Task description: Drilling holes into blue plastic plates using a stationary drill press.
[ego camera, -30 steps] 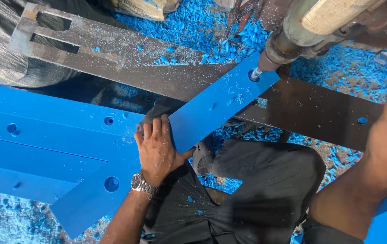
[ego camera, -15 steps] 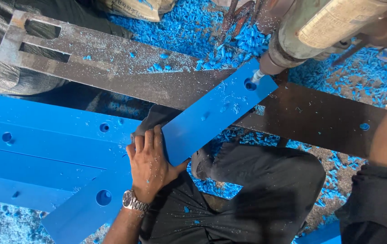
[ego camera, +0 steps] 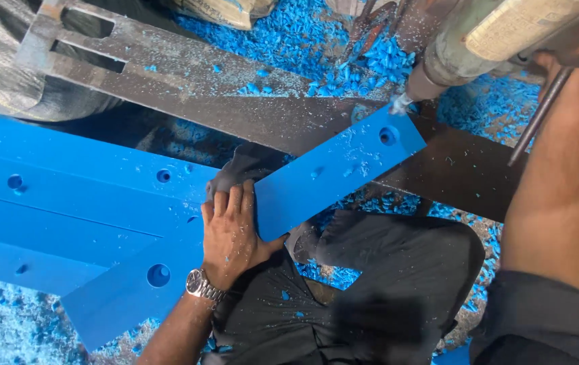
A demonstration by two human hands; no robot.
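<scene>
Blue plastic strip [ego camera: 303, 186] lies slanted across a dark metal bar [ego camera: 283, 122], its upper end reaching toward the drill and its lower end running down past the left hand [ego camera: 232, 233]. That hand lies flat on the strip, palm down, fingers together and stretched out, pressing it in place; a metal wristwatch [ego camera: 201, 285] sits on the wrist. The right hand [ego camera: 560, 64] is mostly hidden behind the power drill [ego camera: 499, 40], so I cannot tell exactly how its fingers sit, though it appears wrapped around the tool's rear end. The drill points down and left, with its bit tip [ego camera: 399, 105] just at the strip's upper edge, close to 1 round hole [ego camera: 387, 135] already in that end. Another hole [ego camera: 158, 275] shows near the strip's lower end.

Left of the hand, several more blue strips [ego camera: 66, 196] lie stacked side by side, each with holes. Blue shavings [ego camera: 316, 47] cover the ground above the bar and scatter around the person's dark trousers [ego camera: 384, 284], which fill the lower middle of the view.
</scene>
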